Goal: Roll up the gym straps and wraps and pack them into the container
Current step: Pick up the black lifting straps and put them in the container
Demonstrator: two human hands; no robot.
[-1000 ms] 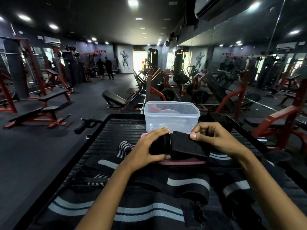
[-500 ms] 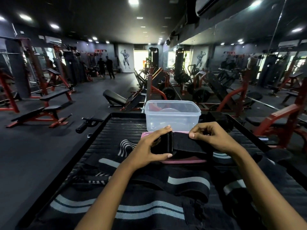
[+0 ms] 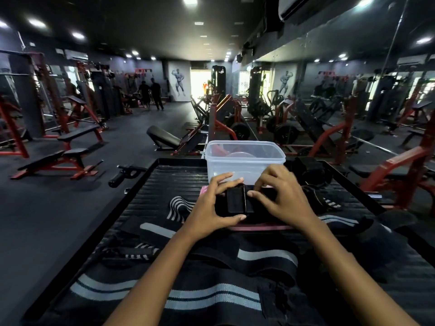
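Note:
A black strap [image 3: 236, 200], partly rolled, lies between both hands just in front of a clear plastic container [image 3: 244, 158]. My left hand [image 3: 215, 208] grips the rolled end, thumb below and fingers above. My right hand [image 3: 281, 196] presses its fingertips on the same strap right beside the roll. Under the strap lies a pink lid [image 3: 259, 228]. Black wraps with grey stripes [image 3: 211, 300] are spread over the ribbed black platform [image 3: 164, 182] nearer to me. The container looks empty.
More black straps [image 3: 310, 171] are heaped right of the container, and a striped one [image 3: 179, 207] lies left of my left hand. Red-framed benches [image 3: 58, 158] and machines fill the gym floor around. Two people [image 3: 150, 95] stand far back.
My right hand has moved left along the strap until it sits against the roll. The flat length of strap has shortened and the roll in my left hand has grown.

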